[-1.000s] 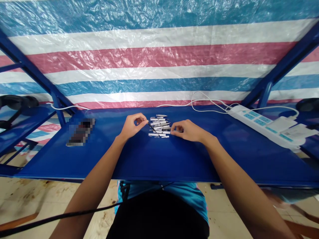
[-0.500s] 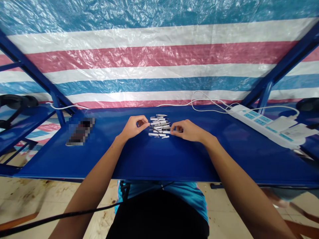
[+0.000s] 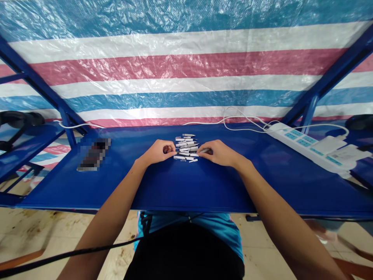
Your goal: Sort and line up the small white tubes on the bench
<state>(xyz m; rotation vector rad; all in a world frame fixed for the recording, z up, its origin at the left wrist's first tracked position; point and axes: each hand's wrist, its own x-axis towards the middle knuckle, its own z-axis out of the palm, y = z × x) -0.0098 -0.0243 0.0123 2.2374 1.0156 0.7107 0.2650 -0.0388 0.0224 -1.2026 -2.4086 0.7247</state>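
A heap of several small white and grey pieces (image 3: pixel 186 147) lies mid-table on the blue tabletop (image 3: pixel 186 182). My left hand (image 3: pixel 156 152) rests at the heap's left edge with its fingers curled shut. The thin dark tool it held in the earlier frames is now almost hidden inside the fist. My right hand (image 3: pixel 220 153) sits at the heap's right edge. Its thumb and fingers pinch one small white piece (image 3: pixel 204 150) that points toward the heap. Both hands touch the table.
A flat dark device (image 3: pixel 93 154) lies at the left of the table. A white power strip (image 3: pixel 303 146) with white cables (image 3: pixel 241 120) lies at the right. Blue frame struts (image 3: pixel 43 87) and a striped tarp (image 3: pixel 186 66) stand behind. A black cable (image 3: pixel 58 257) crosses below.
My left hand has dropped and closed toward the heap, so the thin dark tool no longer sticks out. My right hand edged slightly left with its white piece.
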